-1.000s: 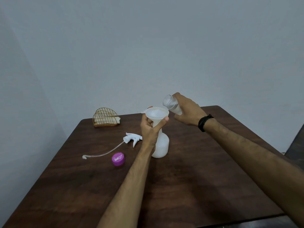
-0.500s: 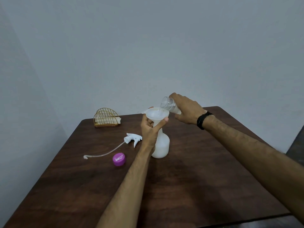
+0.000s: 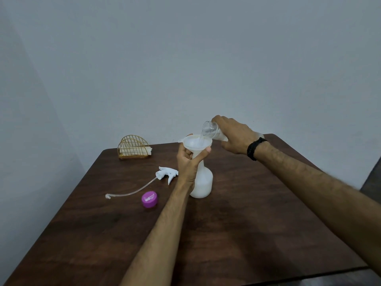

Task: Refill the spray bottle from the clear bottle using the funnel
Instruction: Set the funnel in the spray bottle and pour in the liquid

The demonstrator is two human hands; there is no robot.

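Note:
A white translucent spray bottle (image 3: 203, 182) without its head stands mid-table, partly filled with liquid. A white funnel (image 3: 196, 143) sits in its neck. My left hand (image 3: 188, 162) grips the funnel's stem and the bottle's neck. My right hand (image 3: 234, 134) holds the clear bottle (image 3: 210, 129) tipped down to the left, its open mouth over the funnel's rim. A thin stream of liquid runs from it into the funnel. Most of the clear bottle's body is hidden by my fingers.
The white trigger spray head (image 3: 167, 174) with its long dip tube lies left of the spray bottle. A purple cap (image 3: 149, 199) lies nearer me on the dark wooden table (image 3: 237, 234). A gold wire napkin holder (image 3: 134, 149) stands at the back left edge.
My right hand has tipped the clear bottle further down and brought its mouth over the funnel; liquid now flows. My left hand keeps its hold.

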